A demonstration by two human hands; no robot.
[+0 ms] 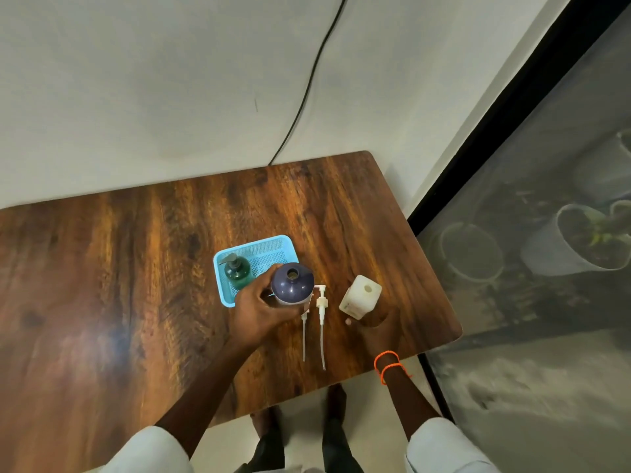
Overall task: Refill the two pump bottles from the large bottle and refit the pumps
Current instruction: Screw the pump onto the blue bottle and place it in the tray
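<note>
Surface [136, 268]: near edge cut off by frame.
Dark bottle [292, 283]: uncapped, gripped by left hand [259, 310]; base hidden.
White bottle [360, 297]: open-necked, held by right hand [374, 327]; fingers mostly hidden.
Pumps [321, 303]: lying between bottles; one head partly hidden.

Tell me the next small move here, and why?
Probably tip the large dark bottle, gripped by the left hand, over the white bottle that the right hand steadies. Both mouths are open, and both pumps lie on the table, so pouring comes before refitting.
</note>
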